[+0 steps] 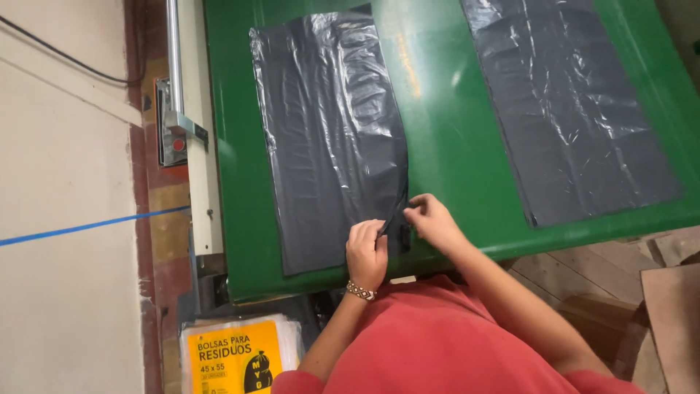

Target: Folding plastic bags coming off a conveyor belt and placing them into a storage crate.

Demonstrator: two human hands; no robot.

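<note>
Pinching the near right corner of a dark grey plastic bag (332,138): left hand (367,252) closing thumb and fingers on the bag's near edge, right hand (432,221) nipping the same edge just beside it, fingertips of both nearly touching. Lifting that corner slightly off the surface; a thin fold of film rising between the two hands. Remaining length of bag lying flat, stretching away from the grip toward the far side of the green table (452,138). Wearing a beaded bracelet (360,292) on the left wrist. Lying well apart to the right on the same table: a second dark bag (576,109), flat, untouched. Sitting below the table's near left corner: a yellow-labelled pack of bags (237,357).
</note>
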